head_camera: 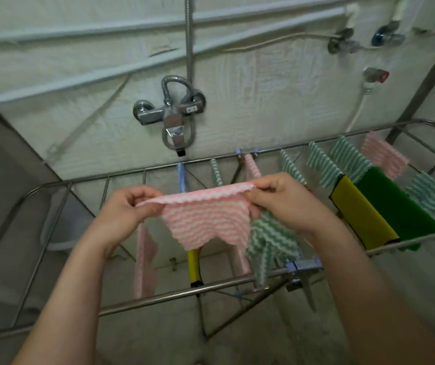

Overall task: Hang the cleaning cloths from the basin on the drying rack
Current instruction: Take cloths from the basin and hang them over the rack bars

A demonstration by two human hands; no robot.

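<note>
The pink-white cloth (pixel 207 216), wavy stripes, is held up over the mid part of the drying rack (pixel 158 295); top edge pulled taut btwn both hands, lower edge hanging loose & uneven; can't tell if it touches any rail. The left hand (pixel 125 206) pinches the cloth's top left corner, thumb & curled fingers clamped on the fabric; the right hand (pixel 287 202) does the same at the top right corner, fingers curled tight on the edge; both forearms reach in from the bottom of the view.

Just under the right hand a green-white cloth (pixel 271 241) hangs bunched over a rail, partly behind the held one; to the left a pale pink cloth (pixel 145 262) hangs down thru the rack; btwn those two, below the held cloth, a yellow strip (pixel 194 267) hangs vertical; a blue strip (pixel 181 177) hangs from the far rail, just beyond the held cloth's top edge. On the rack's right wing a yellow-and-green cloth (pixel 400 206) lies draped across the rails; beyond it, green-striped cloths (pixel 321 165) & a pink striped cloth (pixel 383 154) hang in a row.

Behind the rack, a white wall w/ a chrome tap (pixel 171 115); a hose (pixel 189 35) runs up from it; valves (pixel 342 42) sit upper right.
</note>
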